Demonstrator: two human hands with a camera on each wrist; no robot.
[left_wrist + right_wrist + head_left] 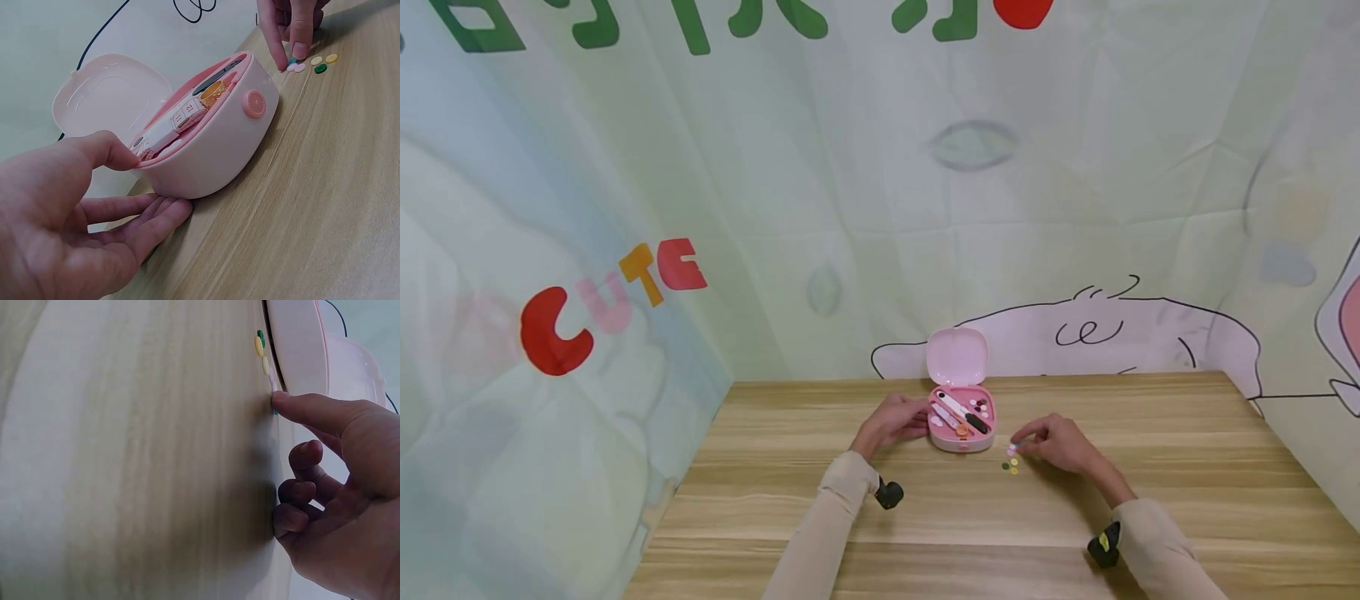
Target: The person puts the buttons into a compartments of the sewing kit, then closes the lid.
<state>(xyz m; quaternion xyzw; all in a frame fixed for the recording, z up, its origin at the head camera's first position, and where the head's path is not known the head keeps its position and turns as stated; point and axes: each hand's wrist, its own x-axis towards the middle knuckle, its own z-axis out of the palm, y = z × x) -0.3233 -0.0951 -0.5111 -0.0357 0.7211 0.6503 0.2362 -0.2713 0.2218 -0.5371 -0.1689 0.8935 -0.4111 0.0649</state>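
Note:
A pink sewing box [962, 444] stands with its lid [957, 357] raised at the back. Inside lie a tape measure [187, 115], a dark-handled tool [976, 423] and several small buttons [978, 407]. My left hand [897, 422] holds the box's left side, thumb on the rim and fingers low against the wall. To the right of the box, my right hand [1058, 442] pinches a blue button [292, 61] at the table top between thumb and index finger; its other fingers are curled. Close by lie pink buttons [299, 67], yellow buttons [331, 58] and a green button [320, 68].
The wooden table [955, 517] ends at the back against a printed cloth backdrop [850, 208]. A black cable [100, 34] runs behind the box in the left wrist view. Black wrist cameras are worn on both arms.

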